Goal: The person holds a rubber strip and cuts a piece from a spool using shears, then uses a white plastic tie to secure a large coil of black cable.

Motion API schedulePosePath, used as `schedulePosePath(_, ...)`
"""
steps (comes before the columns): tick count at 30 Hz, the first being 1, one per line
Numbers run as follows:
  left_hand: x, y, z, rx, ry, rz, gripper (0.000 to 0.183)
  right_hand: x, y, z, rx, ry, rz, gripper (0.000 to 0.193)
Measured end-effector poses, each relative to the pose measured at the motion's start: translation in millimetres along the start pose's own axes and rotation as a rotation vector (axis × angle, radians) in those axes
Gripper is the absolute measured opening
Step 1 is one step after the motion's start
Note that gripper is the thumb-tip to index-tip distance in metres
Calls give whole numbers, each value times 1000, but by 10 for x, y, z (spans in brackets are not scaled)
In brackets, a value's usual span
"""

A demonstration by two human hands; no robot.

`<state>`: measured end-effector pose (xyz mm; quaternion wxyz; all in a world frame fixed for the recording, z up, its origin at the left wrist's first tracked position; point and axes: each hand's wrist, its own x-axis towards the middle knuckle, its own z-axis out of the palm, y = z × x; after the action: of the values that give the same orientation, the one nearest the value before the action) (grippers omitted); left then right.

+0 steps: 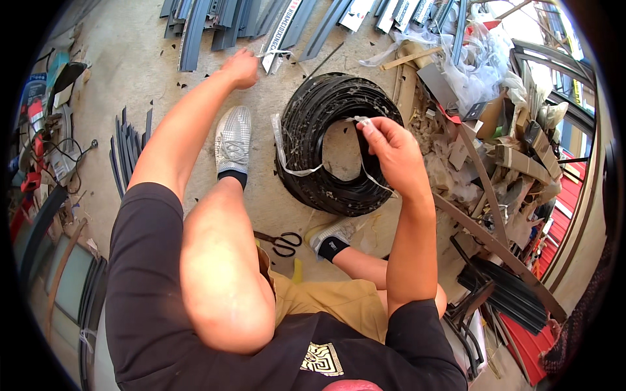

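Observation:
A large coil of black rubber strip [310, 117] lies on the floor in front of me, with clear plastic ties [303, 172] around it. Over its right side, my right hand [391, 153] pinches the whitish end of a plastic strip [360, 120] between thumb and fingers. My left hand [240, 69] is stretched far forward, its fingers curled; whatever they hold is hidden. Just beside it, a whitish plastic tie [275, 52] crosses the end of a long profile with a white printed face [279, 38]. Black-handled scissors [284, 245] lie between my feet.
Grey metal profiles [195, 36] lie along the far edge. Short dark strips [127, 146] are on the left, near tools and cables [62, 153]. To the right rises a heap of cardboard and plastic film [482, 72], with a long bar [502, 251] across its near side.

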<state>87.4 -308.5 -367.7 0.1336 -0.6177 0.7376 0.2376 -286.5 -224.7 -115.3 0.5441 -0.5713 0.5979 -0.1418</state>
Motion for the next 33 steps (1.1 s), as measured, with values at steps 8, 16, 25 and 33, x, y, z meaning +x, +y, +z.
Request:
schedulePosePath(8, -205, 19, 40, -428, 306, -76, 29, 71, -56, -268, 196, 280, 46, 25)
schedulePosePath(16, -160, 487, -396, -807, -223, -93, 31, -64, 69, -562, 515, 418, 147, 22)
schedulePosePath(25, -265, 1379, -990, -965, -332, 232, 38, -154, 128, -456, 457, 258, 188, 22)
schedulePosePath(33, 440, 1624, -1404, -1093, -165, 107, 33, -124, 516, -443, 336, 308, 201, 22)
